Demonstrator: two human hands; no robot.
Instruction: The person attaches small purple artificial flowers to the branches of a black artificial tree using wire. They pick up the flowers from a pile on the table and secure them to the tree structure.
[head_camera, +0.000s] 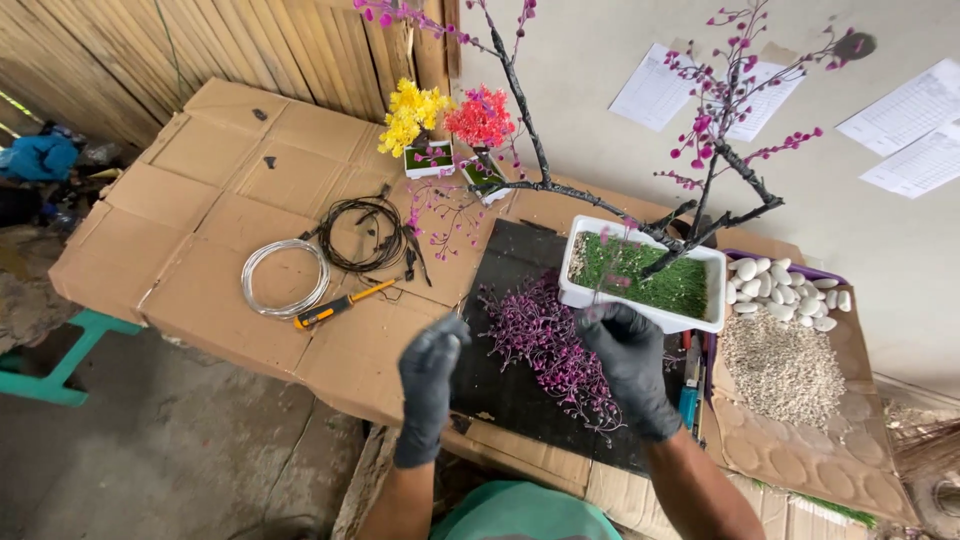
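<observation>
Both my hands wear black gloves. My left hand is raised above the front edge of the cardboard-covered table, fingers pinched on what looks like a thin wire end. My right hand pinches a thin strand that rises toward the white rectangular pot of green moss. A black-branched artificial tree with pink blossoms stands in that pot. Between my hands, a heap of loose pink blossom sprigs lies on a black mat.
Two small trees, yellow and red, stand in little pots at the back. A clear wire coil, a black wire coil and a yellow-handled tool lie left. White pebbles and gravel sit right.
</observation>
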